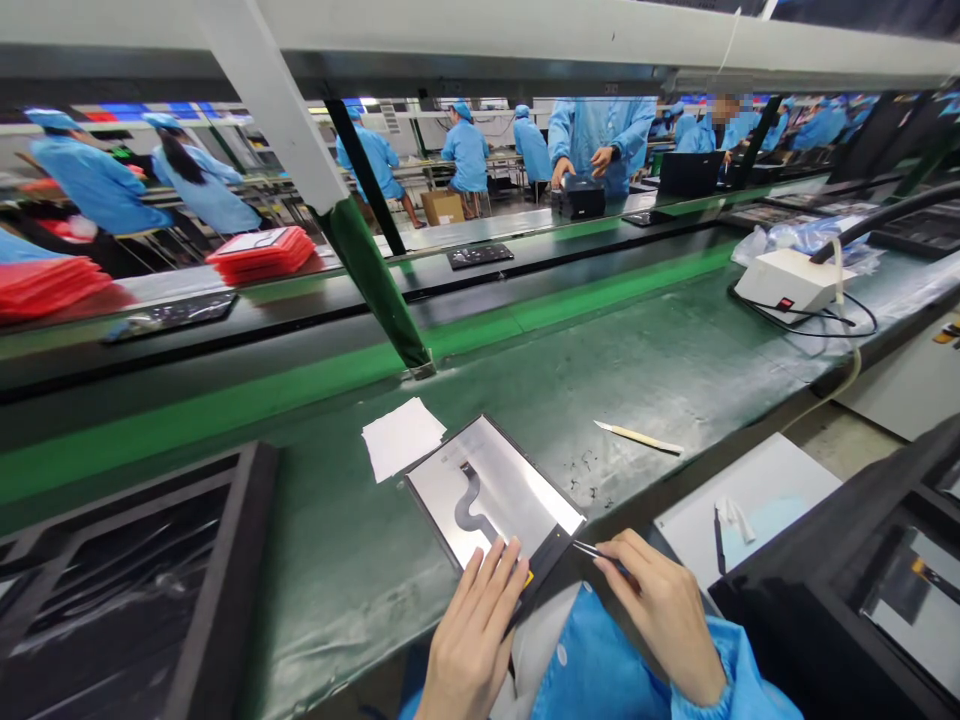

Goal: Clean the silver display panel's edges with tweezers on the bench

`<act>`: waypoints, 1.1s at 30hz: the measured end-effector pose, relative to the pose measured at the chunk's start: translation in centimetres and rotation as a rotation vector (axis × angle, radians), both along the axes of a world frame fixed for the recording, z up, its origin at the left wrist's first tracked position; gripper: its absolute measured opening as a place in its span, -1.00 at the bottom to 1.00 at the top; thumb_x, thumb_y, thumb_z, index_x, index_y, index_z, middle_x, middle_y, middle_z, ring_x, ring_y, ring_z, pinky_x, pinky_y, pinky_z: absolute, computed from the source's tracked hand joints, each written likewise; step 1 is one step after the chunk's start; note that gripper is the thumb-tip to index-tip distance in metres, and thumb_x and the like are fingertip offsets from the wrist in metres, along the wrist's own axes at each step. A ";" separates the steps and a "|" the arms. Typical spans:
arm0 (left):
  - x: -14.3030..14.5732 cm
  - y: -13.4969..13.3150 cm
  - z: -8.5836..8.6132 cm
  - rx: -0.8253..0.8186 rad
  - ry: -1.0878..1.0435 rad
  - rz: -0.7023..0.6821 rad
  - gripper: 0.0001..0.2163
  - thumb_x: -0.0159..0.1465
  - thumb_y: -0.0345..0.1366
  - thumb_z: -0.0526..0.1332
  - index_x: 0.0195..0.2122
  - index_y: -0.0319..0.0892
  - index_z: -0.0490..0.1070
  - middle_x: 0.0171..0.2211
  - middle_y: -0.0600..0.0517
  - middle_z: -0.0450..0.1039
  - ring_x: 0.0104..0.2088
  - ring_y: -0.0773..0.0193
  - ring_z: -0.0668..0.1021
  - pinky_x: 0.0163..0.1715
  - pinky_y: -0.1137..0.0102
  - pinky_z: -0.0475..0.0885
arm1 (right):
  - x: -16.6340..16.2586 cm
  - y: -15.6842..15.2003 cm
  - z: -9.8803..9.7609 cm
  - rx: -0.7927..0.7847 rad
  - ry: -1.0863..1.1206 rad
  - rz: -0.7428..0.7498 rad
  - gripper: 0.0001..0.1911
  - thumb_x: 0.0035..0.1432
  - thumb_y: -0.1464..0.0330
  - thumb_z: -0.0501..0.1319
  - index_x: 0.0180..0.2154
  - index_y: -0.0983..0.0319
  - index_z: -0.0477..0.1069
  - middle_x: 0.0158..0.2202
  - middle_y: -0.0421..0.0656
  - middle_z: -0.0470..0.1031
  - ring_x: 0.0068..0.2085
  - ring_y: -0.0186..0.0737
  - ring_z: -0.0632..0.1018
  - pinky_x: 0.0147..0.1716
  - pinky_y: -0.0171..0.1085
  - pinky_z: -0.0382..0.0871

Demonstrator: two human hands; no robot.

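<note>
A flat display panel (495, 490) with a grey flex cable on its back lies on the green mat (637, 370). My left hand (474, 630) rests flat on the panel's near edge, fingers stretched out together. My right hand (660, 610) pinches thin metal tweezers (592, 550), whose tip points at the panel's near right corner. A white paper sheet (401, 436) lies just beyond the panel's far left corner.
A pale flat stick (639, 437) lies on the mat to the right. A white box with cables (791, 280) sits at far right. Black trays stand at left (135, 580) and right (862, 590). A white pad (750, 500) lies near my right hand. Several blue-coated workers stand beyond the conveyor.
</note>
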State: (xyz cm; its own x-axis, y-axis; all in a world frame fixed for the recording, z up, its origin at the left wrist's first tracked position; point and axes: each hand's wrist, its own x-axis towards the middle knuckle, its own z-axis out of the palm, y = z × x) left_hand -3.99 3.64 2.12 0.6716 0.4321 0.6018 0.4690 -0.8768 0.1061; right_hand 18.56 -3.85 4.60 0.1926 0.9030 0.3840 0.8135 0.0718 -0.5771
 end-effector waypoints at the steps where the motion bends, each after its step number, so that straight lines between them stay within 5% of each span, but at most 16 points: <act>1: 0.0 -0.1 0.0 -0.009 -0.001 0.002 -0.44 0.32 -0.63 0.08 0.34 -0.26 0.11 0.18 -0.17 0.41 0.26 0.05 0.37 0.24 0.09 0.34 | 0.0 0.0 -0.1 -0.004 0.003 0.002 -0.67 0.45 0.23 -0.03 -0.26 0.15 0.45 -0.39 -0.21 0.52 -0.42 -0.28 0.60 -0.44 -0.35 0.36; 20: 0.0 0.0 0.0 -0.008 0.013 -0.002 -0.44 0.32 -0.64 0.05 0.35 -0.26 0.09 0.19 -0.17 0.41 0.25 0.05 0.38 0.22 0.08 0.36 | -0.1 0.2 -0.5 -0.022 0.006 0.036 -0.70 0.44 0.33 -0.02 -0.25 0.17 0.46 -0.35 -0.15 0.54 -0.37 -0.25 0.59 -0.38 -0.33 0.38; 33: -0.1 -0.1 -0.2 -0.025 0.010 0.013 -0.44 0.32 -0.63 0.04 0.35 -0.24 0.10 0.20 -0.14 0.39 0.26 0.06 0.36 0.25 0.08 0.32 | 0.8 0.7 -0.2 -0.122 0.295 0.055 -0.65 0.36 0.22 0.09 -0.46 0.17 0.45 -0.50 -0.23 0.45 -0.46 -0.25 0.51 -0.46 -0.32 0.31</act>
State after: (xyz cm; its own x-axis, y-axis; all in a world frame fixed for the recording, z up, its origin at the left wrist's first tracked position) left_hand -4.10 3.53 1.89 0.6717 0.4553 0.5844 0.4813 -0.8679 0.1230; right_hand 19.39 -3.11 4.37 0.2290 0.9512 0.2067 0.6066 0.0266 -0.7946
